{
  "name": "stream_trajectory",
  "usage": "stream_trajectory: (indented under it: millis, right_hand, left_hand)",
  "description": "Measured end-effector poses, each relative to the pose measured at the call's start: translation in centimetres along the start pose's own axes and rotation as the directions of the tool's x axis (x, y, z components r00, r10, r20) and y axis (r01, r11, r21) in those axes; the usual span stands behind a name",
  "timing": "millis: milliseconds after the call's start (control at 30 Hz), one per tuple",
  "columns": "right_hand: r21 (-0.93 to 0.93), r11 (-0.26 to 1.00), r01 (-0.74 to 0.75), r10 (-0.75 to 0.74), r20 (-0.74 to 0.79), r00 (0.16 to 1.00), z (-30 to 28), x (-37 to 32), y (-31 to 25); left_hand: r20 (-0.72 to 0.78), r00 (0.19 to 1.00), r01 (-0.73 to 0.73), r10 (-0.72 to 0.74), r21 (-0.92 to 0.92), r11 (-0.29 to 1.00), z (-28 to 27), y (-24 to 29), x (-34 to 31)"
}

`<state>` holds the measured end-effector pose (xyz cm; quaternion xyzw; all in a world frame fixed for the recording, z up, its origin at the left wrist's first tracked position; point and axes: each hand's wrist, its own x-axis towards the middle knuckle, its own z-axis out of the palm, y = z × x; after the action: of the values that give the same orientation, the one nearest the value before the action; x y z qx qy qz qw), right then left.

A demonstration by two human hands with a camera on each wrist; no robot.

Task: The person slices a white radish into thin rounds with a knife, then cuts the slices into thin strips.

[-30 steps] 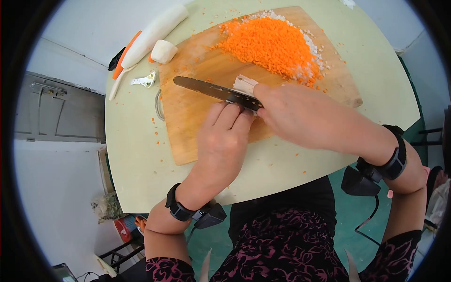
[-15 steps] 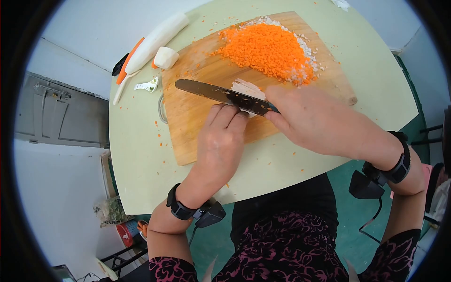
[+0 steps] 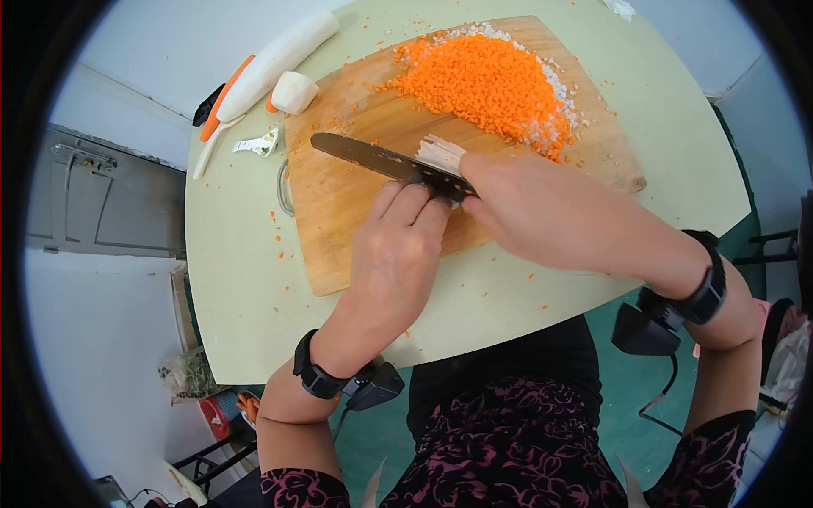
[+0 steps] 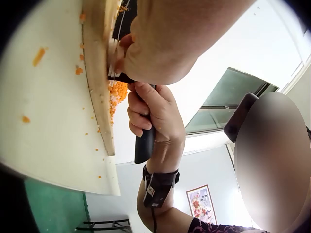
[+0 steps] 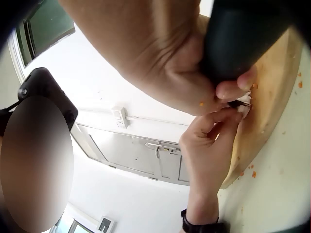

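Fingers of your right hand (image 3: pixel 538 199) are curled firmly round the black handle of the kitchen knife (image 3: pixel 364 154), with no gap left, the grip close up behind the blade, probably for control over short strokes. Your left fingers are bent, thumb opposed, pinching the pale strips (image 3: pixel 439 152), likely white radish, just beside the blade; that bend of your left hand (image 3: pixel 396 245) seems meant to steady the bundle while the knuckles give the steel something to run against.

The strips pass beneath the blade, their loose ends showing just beyond it, ahead of your left fingertips and next to your right fingers. The wooden cutting board (image 3: pixel 339 229) lies under both sets of fingers, presumably to take the edge and spare the table.

Past your right fingers, towards the board's far side, rests the heap of diced carrot (image 3: pixel 478 85) with diced white bits (image 3: pixel 563 102) along its rim, perhaps pushed there to leave cutting room. Well ahead and left of your left fingers, the long white radish (image 3: pixel 275 68) and a cut radish chunk (image 3: pixel 294 92) sit out of the knife's way.
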<state>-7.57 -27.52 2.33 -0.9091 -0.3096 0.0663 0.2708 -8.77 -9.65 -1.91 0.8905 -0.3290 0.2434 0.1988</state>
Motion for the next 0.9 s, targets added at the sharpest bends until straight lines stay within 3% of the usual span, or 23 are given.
stream_trajectory:
  millis: [267, 367, 467, 767, 900]
  right_hand:
    - [0.034, 0.988, -0.148, 0.147, 0.038, 0.988, -1.5, 0.4, -0.4]
    - [0.019, 0.997, -0.08, 0.081, -0.067, 0.994, -1.9, -0.4, -0.7]
    - [0.021, 0.994, -0.11, 0.11, 0.015, 0.994, -2.4, -1.0, -1.3]
    - [0.018, 1.0, 0.011, -0.009, -0.104, 0.995, -0.7, -1.5, -0.5]
    - [0.063, 0.993, -0.098, 0.099, -0.007, 0.995, -1.2, -1.0, -1.0]
  left_hand:
    - [-0.022, 1.0, -0.01, 0.01, -0.013, 1.0, -0.1, 0.1, 0.0]
    - [-0.016, 1.0, 0.02, -0.02, -0.024, 1.0, -0.1, 0.1, -0.3]
    - [-0.026, 0.999, 0.019, -0.019, -0.01, 1.0, 0.0, 0.2, -0.2]
    - [-0.024, 1.0, 0.012, -0.013, -0.012, 1.0, -0.2, 0.2, 0.0]
    - [-0.022, 1.0, 0.008, -0.009, -0.017, 1.0, -0.1, 0.0, -0.1]
